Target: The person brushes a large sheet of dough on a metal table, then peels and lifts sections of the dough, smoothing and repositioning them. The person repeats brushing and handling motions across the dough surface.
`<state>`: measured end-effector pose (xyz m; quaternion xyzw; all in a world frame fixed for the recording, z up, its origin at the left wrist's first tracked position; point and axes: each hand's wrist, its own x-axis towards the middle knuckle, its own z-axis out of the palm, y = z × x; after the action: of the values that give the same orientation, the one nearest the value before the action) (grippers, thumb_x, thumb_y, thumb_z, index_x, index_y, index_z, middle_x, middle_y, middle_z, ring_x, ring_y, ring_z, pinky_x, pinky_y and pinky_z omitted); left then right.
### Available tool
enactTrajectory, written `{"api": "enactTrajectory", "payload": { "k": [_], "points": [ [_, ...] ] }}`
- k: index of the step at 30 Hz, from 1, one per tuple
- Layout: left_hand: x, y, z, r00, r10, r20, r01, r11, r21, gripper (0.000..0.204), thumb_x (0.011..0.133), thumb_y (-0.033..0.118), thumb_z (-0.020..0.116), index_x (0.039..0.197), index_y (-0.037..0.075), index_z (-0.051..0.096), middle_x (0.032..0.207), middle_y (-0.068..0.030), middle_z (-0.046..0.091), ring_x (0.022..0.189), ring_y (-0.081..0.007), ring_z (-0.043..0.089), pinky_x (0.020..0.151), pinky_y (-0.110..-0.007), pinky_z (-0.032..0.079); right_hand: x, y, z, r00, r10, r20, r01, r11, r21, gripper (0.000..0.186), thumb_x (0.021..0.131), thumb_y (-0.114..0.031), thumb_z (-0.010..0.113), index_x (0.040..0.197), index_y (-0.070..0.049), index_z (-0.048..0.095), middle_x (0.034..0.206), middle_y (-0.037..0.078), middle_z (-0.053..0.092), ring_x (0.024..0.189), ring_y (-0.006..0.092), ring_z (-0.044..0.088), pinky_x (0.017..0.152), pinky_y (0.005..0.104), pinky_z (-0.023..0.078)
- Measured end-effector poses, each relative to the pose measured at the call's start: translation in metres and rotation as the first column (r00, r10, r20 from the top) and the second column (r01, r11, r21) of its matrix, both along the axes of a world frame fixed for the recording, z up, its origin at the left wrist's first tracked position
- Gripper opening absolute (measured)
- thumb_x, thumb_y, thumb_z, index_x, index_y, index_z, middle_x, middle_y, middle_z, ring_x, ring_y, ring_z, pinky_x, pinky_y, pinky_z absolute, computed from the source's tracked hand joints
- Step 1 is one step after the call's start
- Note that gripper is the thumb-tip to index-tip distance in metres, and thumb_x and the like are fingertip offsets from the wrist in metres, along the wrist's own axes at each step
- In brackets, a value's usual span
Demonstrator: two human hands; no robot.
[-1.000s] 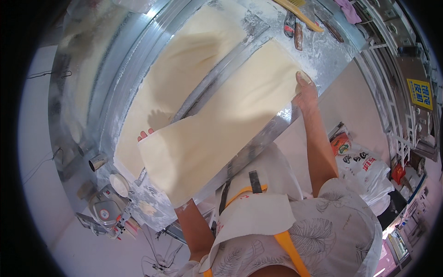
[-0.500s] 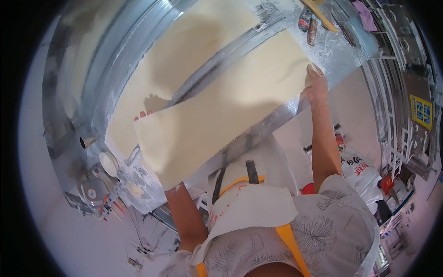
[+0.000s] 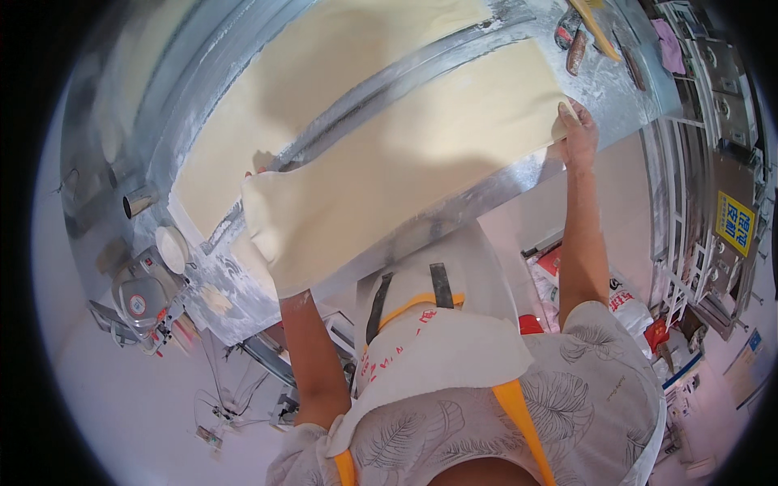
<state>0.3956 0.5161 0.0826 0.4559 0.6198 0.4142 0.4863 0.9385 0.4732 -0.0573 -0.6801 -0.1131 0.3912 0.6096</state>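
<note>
A long pale dough sheet (image 3: 421, 154) stretches along the near side of the floured metal table, tilted up to the right. Its near right corner is pinched in my right hand (image 3: 578, 134), thumb on top. At the sheet's left end, my left hand (image 3: 259, 171) is mostly hidden under the dough; only fingertips show past the far edge. The dough bulges and folds over that hand, with a flap hanging below it. A second dough sheet (image 3: 324, 69) lies flat farther back, with a dark gap between the two.
A brown-handled tool (image 3: 576, 53) and a wooden-handled brush (image 3: 598, 31) lie at the far right. On the left are a round white dish (image 3: 172, 249), a metal cup (image 3: 138, 202), a dough scrap (image 3: 215, 300) and a scale (image 3: 144, 298). Metal racks (image 3: 681, 202) stand at right.
The near dough sheet has come down toward the table, and its left end now folds over my left hand. Both hands still hold it. The view has shifted slightly.
</note>
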Motion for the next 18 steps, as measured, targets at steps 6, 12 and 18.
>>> {"api": "enactTrajectory", "payload": {
  "k": [6, 12, 18],
  "points": [
    [-0.037, -0.029, -0.024, 0.994, 0.090, 0.062, -0.083, 0.992, -0.098, 0.068, 0.113, 0.030, 0.053, 0.171, 0.011, 0.023, 0.172, -0.0091, 0.036, 0.158, -0.0224, 0.037, 0.131, -0.042, 0.031, 0.016, 0.001, -0.008, 0.861, 0.134, 0.490, -0.060, 0.985, -0.164, 0.028, 0.099, -0.017, 0.080, 0.122, 0.000, 0.077, 0.108, 0.007, 0.080, 0.096, 0.0146, 0.073, 0.087, 0.0282, 0.057],
    [-0.067, -0.055, -0.039, 0.976, 0.183, 0.114, -0.166, 0.976, -0.142, 0.066, 0.113, 0.032, 0.054, 0.169, 0.011, 0.026, 0.171, -0.0089, 0.038, 0.156, -0.0223, 0.039, 0.129, -0.042, 0.034, 0.010, 0.007, 0.004, 0.256, 0.388, 0.885, 0.043, 0.910, -0.412, 0.035, 0.096, -0.015, 0.077, 0.130, -0.010, 0.074, 0.119, 0.013, 0.076, 0.112, 0.0336, 0.067, 0.101, 0.0440, 0.052],
    [-0.088, -0.076, -0.055, 0.943, 0.267, 0.200, -0.241, 0.960, -0.144, 0.065, 0.113, 0.033, 0.055, 0.168, 0.011, 0.029, 0.169, -0.0088, 0.041, 0.154, -0.0221, 0.041, 0.128, -0.042, 0.036, -0.111, 0.029, 0.037, 0.089, 0.391, 0.916, -0.380, 0.864, -0.331, 0.036, 0.101, -0.011, 0.067, 0.136, -0.005, 0.067, 0.132, 0.018, 0.070, 0.126, 0.0415, 0.061, 0.112, 0.0499, 0.046]
  ]
}}
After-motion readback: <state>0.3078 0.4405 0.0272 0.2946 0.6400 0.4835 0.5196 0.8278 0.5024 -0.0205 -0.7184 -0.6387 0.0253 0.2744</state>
